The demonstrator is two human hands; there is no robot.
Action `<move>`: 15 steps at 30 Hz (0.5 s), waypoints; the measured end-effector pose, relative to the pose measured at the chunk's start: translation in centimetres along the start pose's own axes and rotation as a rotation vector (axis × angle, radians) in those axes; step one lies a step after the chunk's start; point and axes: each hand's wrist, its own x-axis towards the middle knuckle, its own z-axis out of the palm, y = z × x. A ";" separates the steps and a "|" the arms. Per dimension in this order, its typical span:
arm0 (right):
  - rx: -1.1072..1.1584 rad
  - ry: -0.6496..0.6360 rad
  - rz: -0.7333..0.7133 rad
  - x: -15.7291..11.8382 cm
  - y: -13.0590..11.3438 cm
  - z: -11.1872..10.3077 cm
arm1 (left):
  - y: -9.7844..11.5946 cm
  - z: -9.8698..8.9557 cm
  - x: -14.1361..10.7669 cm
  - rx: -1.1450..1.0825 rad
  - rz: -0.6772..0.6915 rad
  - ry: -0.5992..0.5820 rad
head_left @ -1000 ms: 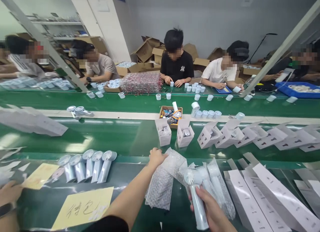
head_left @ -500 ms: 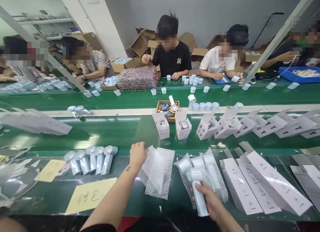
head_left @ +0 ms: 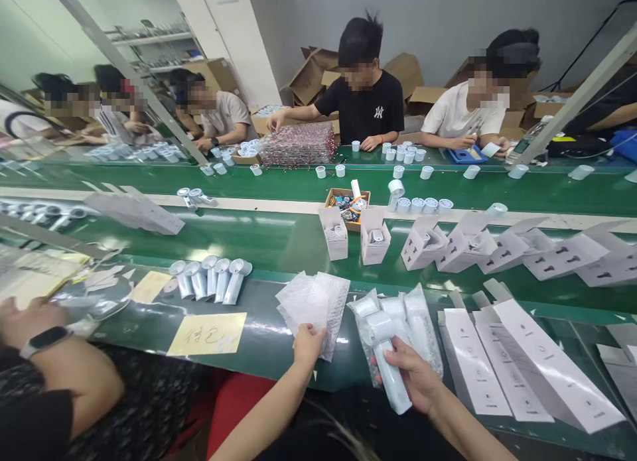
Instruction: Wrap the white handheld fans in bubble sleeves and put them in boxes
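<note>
My left hand [head_left: 308, 345] pinches the lower edge of a bubble-wrap bag [head_left: 311, 300] on top of a few others on the green table. In my right hand [head_left: 413, 375] is a pale blue handheld device [head_left: 391, 371], its round head up and its handle slanting down toward me. Right behind it lie several bubble-wrapped devices [head_left: 421, 322]. Unwrapped pale blue devices [head_left: 212, 278] lie in a row at the left, behind a yellow paper [head_left: 208, 333] with handwriting.
Flat white boxes [head_left: 478, 361] lie at the right. Open white boxes [head_left: 375, 239] line the green belt beside a small carton of parts [head_left: 343, 212]. A co-worker's arm [head_left: 64, 368] rests at the left. Several people sit across the belt.
My left hand has come down from the bags' top to their lower edge and closed there. The top bags have shifted and turned. The camera view has swung left.
</note>
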 end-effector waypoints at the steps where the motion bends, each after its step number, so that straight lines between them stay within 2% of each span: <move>1: -0.009 -0.020 0.003 -0.1 -0.1 0.2 | 0.2 0.1 -0.2 -0.010 -0.003 0.015; 5: -0.068 -0.122 0.013 -0.4 -0.5 0.6 | 1.0 -0.8 -2.1 -0.062 0.100 0.034; 9: -0.176 -0.314 0.055 -1.2 -1.8 2.0 | 2.9 -3.6 -5.7 -0.125 0.376 0.018; 12: -0.226 -0.483 0.129 -1.7 -2.6 3.9 | 4.8 -5.9 -8.6 -0.215 0.579 -0.132; 15: -0.235 -0.580 0.158 -1.9 -2.7 5.1 | 5.9 -7.7 -9.9 -0.265 0.638 -0.371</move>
